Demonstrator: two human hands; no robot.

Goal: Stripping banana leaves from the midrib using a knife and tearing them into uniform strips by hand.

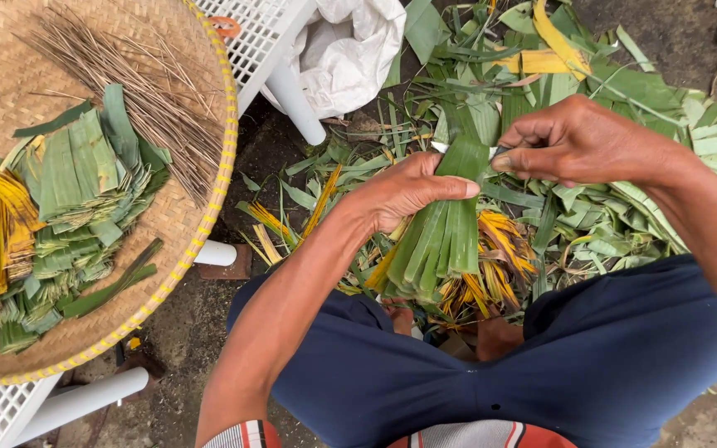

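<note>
The person's left hand (404, 195) is closed around a bundle of long green palm-leaf strips (446, 232), held over the lap above dark blue shorts (624, 357); the bundle's long axis runs from the yellow-tipped ends near the knees up and away toward the leaf litter on the ground (624, 124). The right hand (578, 141) sits just right of the bundle's upper end, its fingers pinched together on something small and dark at the leaf's edge. The round woven tray of folded leaves (201, 207) lies well apart to the left.

The woven tray (201, 199) runs off the left edge (its stacked leaves (60, 216) too).
</note>
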